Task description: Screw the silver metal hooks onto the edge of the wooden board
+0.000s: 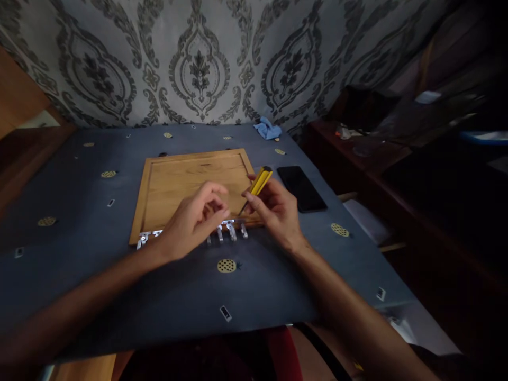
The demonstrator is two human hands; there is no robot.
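Observation:
A wooden cabinet door [186, 180] lies flat on a table covered with a blue patterned cloth [119, 296]. Metal hinges [232, 230] stick out along its near edge, another hinge [143, 239] at the near left corner. My right hand [275, 211] grips a yellow-handled screwdriver [260, 182], its tip pointing down at the hinges near the door's near right corner. My left hand [194, 219] hovers over the near edge beside the hinges, fingers curled in a pinch; what they hold, if anything, is too small to see.
A black phone [301, 188] lies on the cloth right of the door. A blue crumpled rag [266, 128] sits at the back by the patterned wall. Dark wooden furniture [397, 174] with clutter stands to the right. The table's near edge is close to my body.

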